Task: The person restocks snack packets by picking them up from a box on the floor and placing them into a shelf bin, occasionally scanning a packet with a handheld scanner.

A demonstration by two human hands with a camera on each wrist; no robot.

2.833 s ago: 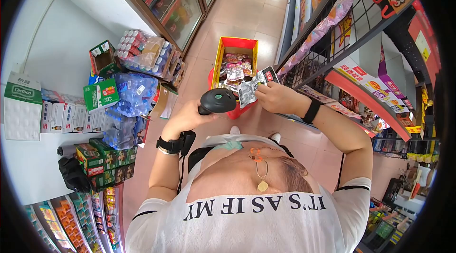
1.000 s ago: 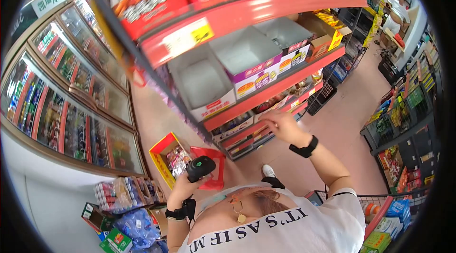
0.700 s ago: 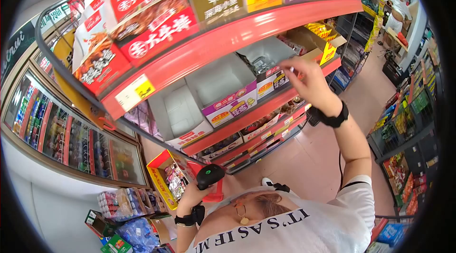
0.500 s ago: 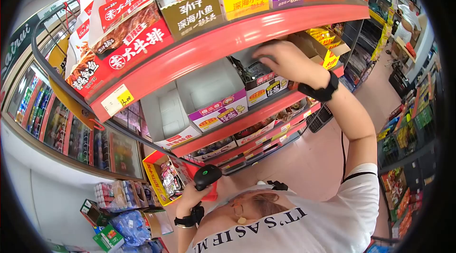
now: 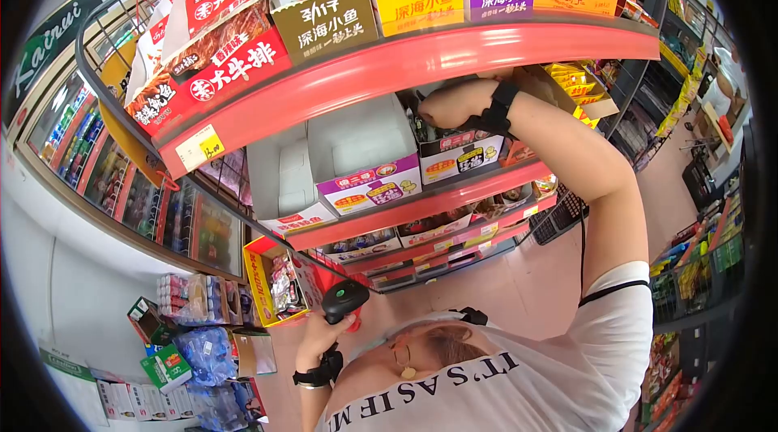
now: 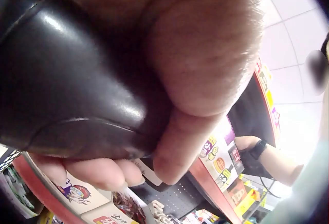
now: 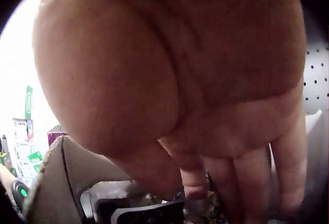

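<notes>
My left hand [image 5: 318,336] grips a black handheld barcode scanner [image 5: 344,302] low in the head view. In the left wrist view, the thumb and fingers curl round the scanner's dark body [image 6: 82,80]. My right hand [image 5: 458,104] reaches under a red shelf edge into a display box [image 5: 462,159], one of several in a row. From the right wrist, the fingers [image 7: 247,183] point down, nearly straight, into the box. Black-and-silver packets [image 7: 146,212] lie by the thumb and fingertips, which are partly hidden.
Beside that box stand a purple-fronted carton [image 5: 373,189] and a white carton [image 5: 279,173]. The red shelf edge [image 5: 389,67] overhangs them. On the floor, a yellow-and-red box [image 5: 263,290] holds packets. Drink packs [image 5: 194,296] are stacked at left; glass-door fridges [image 5: 154,189] stand behind.
The silver packet pinched earlier is gone from my right hand. I have turned from the floor box to the shelf, and my right hand has moved into the display box. My left hand keeps the scanner.
</notes>
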